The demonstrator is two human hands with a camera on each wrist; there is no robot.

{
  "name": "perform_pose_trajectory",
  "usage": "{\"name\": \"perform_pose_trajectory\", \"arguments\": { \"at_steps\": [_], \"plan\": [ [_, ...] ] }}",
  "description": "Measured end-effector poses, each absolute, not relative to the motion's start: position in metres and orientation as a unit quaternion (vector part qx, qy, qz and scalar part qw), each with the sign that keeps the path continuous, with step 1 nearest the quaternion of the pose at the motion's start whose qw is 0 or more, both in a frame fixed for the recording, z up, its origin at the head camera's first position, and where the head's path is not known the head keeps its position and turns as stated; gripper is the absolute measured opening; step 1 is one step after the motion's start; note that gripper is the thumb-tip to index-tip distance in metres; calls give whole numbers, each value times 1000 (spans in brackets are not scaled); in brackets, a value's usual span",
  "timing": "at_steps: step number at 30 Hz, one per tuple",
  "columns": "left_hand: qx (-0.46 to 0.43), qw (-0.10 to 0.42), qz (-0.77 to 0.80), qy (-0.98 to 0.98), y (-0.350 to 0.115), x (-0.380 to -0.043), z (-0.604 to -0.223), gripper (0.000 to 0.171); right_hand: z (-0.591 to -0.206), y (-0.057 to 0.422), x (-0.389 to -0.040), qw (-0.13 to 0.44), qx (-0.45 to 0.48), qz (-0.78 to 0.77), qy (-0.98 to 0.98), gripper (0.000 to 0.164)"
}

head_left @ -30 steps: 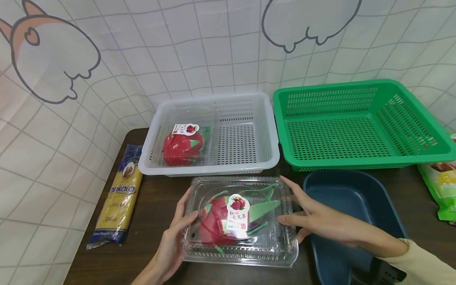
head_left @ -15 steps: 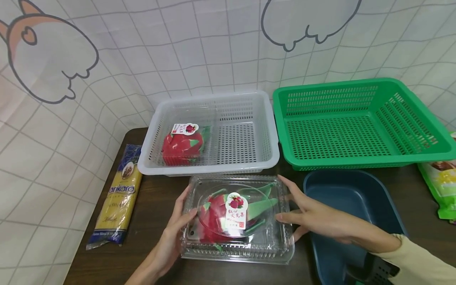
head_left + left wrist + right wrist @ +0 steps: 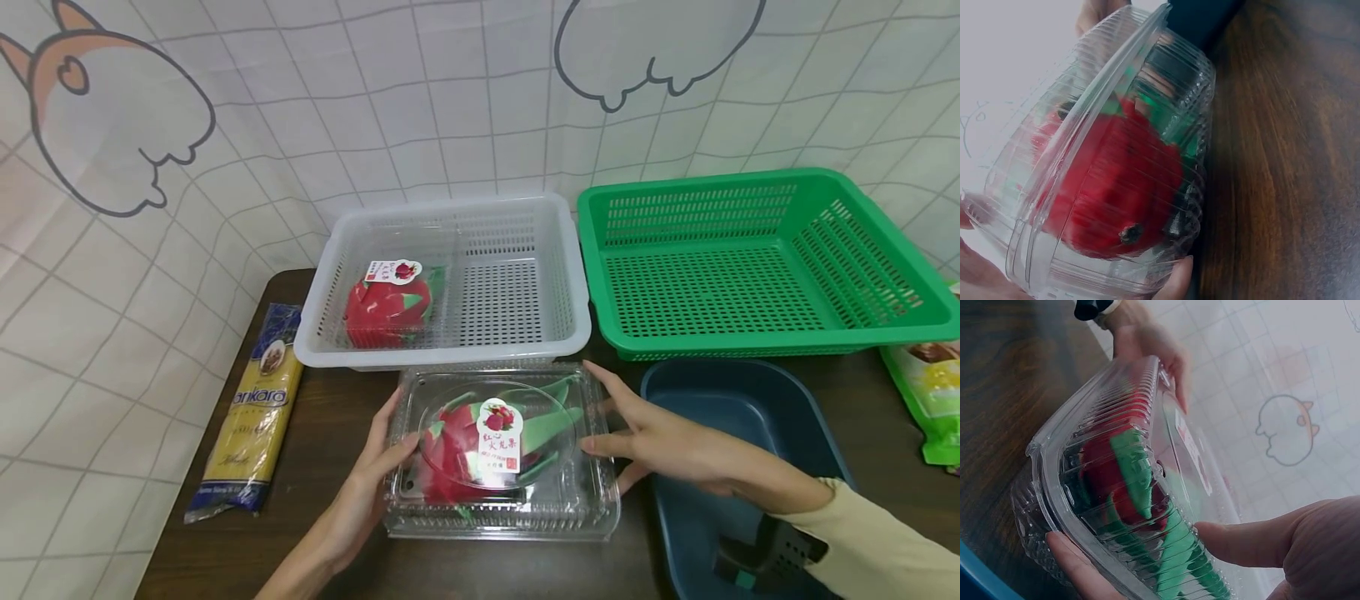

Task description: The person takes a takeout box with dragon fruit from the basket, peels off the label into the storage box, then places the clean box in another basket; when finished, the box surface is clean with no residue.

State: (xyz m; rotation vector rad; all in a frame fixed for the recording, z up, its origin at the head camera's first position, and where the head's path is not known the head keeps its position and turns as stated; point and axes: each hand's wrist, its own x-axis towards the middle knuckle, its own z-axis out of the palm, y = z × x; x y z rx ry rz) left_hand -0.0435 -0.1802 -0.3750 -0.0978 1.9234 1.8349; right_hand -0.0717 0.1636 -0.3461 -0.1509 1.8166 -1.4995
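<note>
While its thumb is laid over the box's top edge, the fingers of the left hand (image 3: 363, 487) are kept well apart from that thumb, and the left end of the clear box (image 3: 562, 479) is gripped between them. By the right hand (image 3: 667, 454) the other end is held: its thumb is rested on the top, its forefinger is stretched toward the far corner, and a fingertip is set against the rim. Inside the closed box a red fruit (image 3: 446, 462) is seen beneath a white label (image 3: 498, 437). The box is held just in front of the white basket (image 3: 502, 292), beside the blue bin (image 3: 720, 404); whether the table (image 3: 322, 433) is touched cannot be told. In the white basket a second boxed fruit (image 3: 382, 317) is placed. Farther out, the green basket (image 3: 712, 287) and a yellow packet (image 3: 247, 425) are seen.
</note>
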Motion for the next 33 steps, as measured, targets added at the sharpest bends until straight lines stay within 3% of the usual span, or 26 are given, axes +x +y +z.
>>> {"name": "perform_pose_trajectory", "arguments": {
  "at_steps": [33],
  "plan": [
    [-40, 228, 644, 729, -181, -44, -372, 78, -342, 163, -83, 362, -81, -570, 733, 101]
  ]
}}
